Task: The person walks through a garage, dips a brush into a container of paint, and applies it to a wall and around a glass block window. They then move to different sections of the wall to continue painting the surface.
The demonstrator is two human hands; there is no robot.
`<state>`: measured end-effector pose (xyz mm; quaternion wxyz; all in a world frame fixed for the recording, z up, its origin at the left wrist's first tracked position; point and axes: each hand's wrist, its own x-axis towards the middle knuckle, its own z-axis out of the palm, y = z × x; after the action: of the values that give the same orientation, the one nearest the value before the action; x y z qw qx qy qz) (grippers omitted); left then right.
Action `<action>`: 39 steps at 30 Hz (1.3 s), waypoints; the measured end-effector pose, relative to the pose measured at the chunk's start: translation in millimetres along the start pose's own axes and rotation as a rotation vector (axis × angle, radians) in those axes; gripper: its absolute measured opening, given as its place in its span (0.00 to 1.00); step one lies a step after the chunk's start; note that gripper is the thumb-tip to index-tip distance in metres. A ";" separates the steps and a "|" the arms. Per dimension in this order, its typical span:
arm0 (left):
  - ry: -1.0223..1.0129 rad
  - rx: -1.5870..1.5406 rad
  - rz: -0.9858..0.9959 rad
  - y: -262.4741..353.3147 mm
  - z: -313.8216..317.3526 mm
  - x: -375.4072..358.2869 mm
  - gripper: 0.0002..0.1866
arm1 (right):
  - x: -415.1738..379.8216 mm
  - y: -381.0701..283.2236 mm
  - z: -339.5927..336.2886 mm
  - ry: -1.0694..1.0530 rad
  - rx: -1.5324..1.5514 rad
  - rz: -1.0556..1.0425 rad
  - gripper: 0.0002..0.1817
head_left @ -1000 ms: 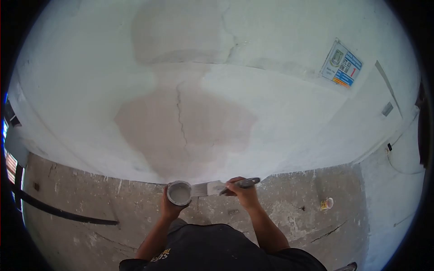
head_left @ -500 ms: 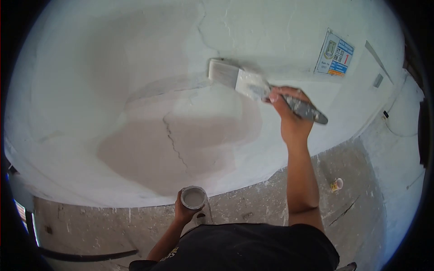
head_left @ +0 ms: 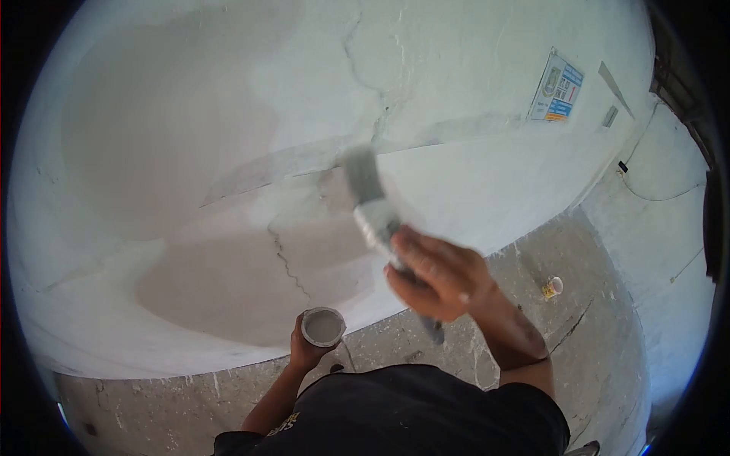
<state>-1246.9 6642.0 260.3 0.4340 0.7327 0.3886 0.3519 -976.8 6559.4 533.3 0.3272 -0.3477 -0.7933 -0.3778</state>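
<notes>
My right hand (head_left: 441, 277) grips a wide paintbrush (head_left: 372, 216) by its dark handle, fingers wrapped round it. The brush's white-smeared ferrule and blurred bristles point up and left, overlapping the wall (head_left: 471, 175) in this view. Low on the left, my left hand (head_left: 306, 351) is closed round a round pot (head_left: 323, 327) with a crusted rim and greyish-white paint inside. Behind the brush, the pale wall carries damp-looking darker patches (head_left: 228, 281) and thin cracks, one of them running down just above the pot.
A printed sign (head_left: 557, 87) is fixed to the wall at the upper right. On the paint-spattered floor (head_left: 487, 342) stands a small cup (head_left: 553, 286), right of my right forearm. A thin cable (head_left: 661, 199) hangs on the side wall at the far right.
My right hand has drawn the paintbrush back from the wall, down and left towards me, and the bristles now point more upward. The left hand still holds the pot; the view has shifted slightly.
</notes>
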 end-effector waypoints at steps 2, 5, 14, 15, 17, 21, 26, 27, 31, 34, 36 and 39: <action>-0.010 -0.011 -0.005 1.2 4.9 -0.9 0.46 | -7.0 -13.7 7.6 0.026 0.126 -0.014 0.11; -0.023 -0.030 -0.003 -8.7 13.8 -0.1 0.47 | -14.2 -9.2 29.0 0.129 0.474 0.312 0.07; -0.023 -0.033 -0.038 3.1 9.3 -44.8 0.47 | -57.7 63.3 12.7 0.944 0.318 0.878 0.03; -0.012 -0.029 -0.044 5.3 7.2 -51.6 0.47 | -59.5 63.7 13.2 0.885 0.137 0.789 0.02; 0.021 -0.038 -0.078 11.4 2.0 -65.5 0.48 | -27.2 38.3 16.4 0.631 -0.093 0.780 0.02; 0.082 0.045 -0.118 -1.3 1.1 -94.3 0.48 | 25.3 -28.6 83.2 0.467 0.092 0.245 0.14; 0.182 0.059 -0.139 9.1 3.4 -129.0 0.43 | 53.5 -66.3 71.4 0.435 0.533 0.266 0.09; 0.191 0.064 -0.136 5.4 3.2 -137.8 0.43 | 44.9 -60.4 74.4 0.470 0.577 0.368 0.06; 0.227 0.075 -0.183 5.2 -1.3 -178.5 0.46 | -10.2 12.6 52.2 0.886 0.504 0.940 0.02; 0.348 0.133 -0.221 -0.7 -4.3 -213.3 0.44 | -29.8 31.5 32.0 1.005 0.431 0.977 0.04; 0.373 0.076 -0.267 -5.0 -5.9 -229.5 0.43 | -20.9 21.2 28.3 0.864 0.083 0.824 0.03; 0.387 0.058 -0.297 8.1 -6.6 -237.7 0.43 | 8.1 -27.8 67.8 0.498 0.215 0.675 0.11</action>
<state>-1357.4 6433.8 227.8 0.3772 0.5984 0.5779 0.4069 -1020.8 6604.7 495.3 0.6482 -0.4499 -0.5667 -0.2373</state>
